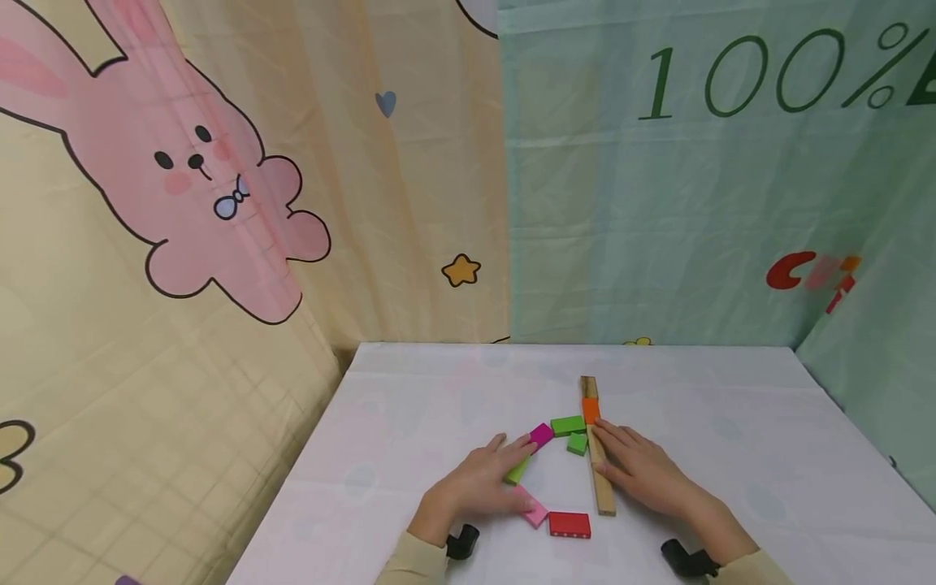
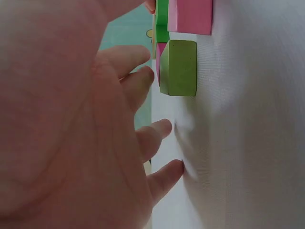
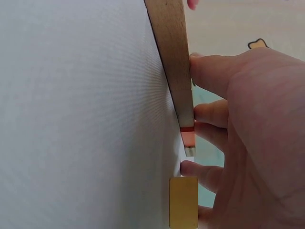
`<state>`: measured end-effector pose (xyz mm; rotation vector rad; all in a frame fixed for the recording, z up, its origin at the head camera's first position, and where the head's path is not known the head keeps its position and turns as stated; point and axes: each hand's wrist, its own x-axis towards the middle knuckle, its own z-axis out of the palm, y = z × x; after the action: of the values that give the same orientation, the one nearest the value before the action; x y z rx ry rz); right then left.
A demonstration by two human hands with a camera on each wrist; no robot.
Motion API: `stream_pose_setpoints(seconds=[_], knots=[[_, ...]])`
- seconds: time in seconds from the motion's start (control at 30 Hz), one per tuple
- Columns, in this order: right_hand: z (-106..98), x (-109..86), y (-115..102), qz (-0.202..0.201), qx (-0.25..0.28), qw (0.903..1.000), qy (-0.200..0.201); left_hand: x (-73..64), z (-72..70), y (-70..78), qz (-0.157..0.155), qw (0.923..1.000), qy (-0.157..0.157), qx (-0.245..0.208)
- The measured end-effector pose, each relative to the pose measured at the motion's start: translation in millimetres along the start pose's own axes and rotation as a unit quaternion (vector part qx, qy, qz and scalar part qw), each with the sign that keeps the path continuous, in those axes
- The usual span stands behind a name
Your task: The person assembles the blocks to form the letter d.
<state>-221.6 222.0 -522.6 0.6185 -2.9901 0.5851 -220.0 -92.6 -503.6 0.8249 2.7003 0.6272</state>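
Small coloured blocks form a curved outline on the white table, beside a straight row. My left hand [image 1: 478, 479] spreads over the curve's left side, fingertips at a magenta block [image 1: 541, 436] and thumb by a pink block [image 1: 537, 512]. Between them lies a lime-green block [image 2: 180, 69], partly covered in the head view. My right hand [image 1: 647, 471] rests its thumb and fingers along a long wooden strip [image 1: 602, 483]. Beyond that strip come an orange block [image 1: 591, 411] and a wooden block [image 1: 588, 387]. A yellow block [image 3: 184, 202], hidden in the head view, is near my right little finger.
Two green blocks, a longer one [image 1: 567, 426] and a shorter one [image 1: 577, 444], lie by the row's left side. A red block [image 1: 569, 525] with white dots sits at the near end of the curve. Printed curtains [image 1: 439, 187] hang behind the table [image 1: 695, 390].
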Motion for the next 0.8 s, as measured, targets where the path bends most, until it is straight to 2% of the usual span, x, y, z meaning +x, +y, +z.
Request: stream_pose_setpoints(seconds=[0.2,0.8], knots=[[-2.1,0.0,-2.1,0.000,-0.003,1.0000,0.002,0.5,0.3,-3.1,0.014,0.9995,-0.003,0.030],[-2.8,0.0,-0.5,-0.001,0.018,0.9997,0.014,1.4,2.0,-3.0,0.017,0.9992,-0.008,0.036]])
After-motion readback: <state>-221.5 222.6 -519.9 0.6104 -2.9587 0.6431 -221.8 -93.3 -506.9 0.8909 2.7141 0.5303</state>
